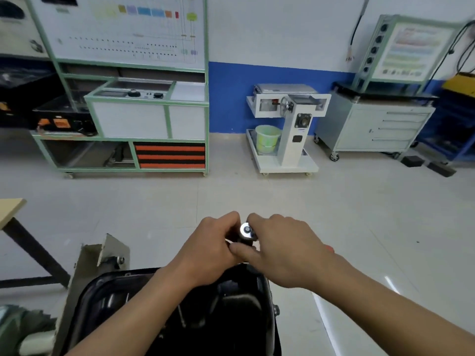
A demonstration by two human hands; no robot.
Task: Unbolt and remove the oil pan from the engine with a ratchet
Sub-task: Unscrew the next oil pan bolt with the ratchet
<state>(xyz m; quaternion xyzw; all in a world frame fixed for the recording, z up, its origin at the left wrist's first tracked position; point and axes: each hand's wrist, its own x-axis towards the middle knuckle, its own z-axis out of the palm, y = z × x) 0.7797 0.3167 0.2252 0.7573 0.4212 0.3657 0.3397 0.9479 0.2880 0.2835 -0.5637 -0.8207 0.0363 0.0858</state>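
Oil pan nearest; over its far rim, left hand and right hand together, gripping ratchet (round head up).

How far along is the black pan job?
Nothing looks finished: the oil pan is still in place, not lifted off. In hand: the left hand and right hand both hold the ratchet at the pan's far edge. Left: any remaining bolts, then lifting the pan away.

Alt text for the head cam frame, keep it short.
The left hand and right hand grip a ratchet at the far rim of a black oil pan. Behind: a green-framed bench, a green bucket, a grey drawer cabinet.
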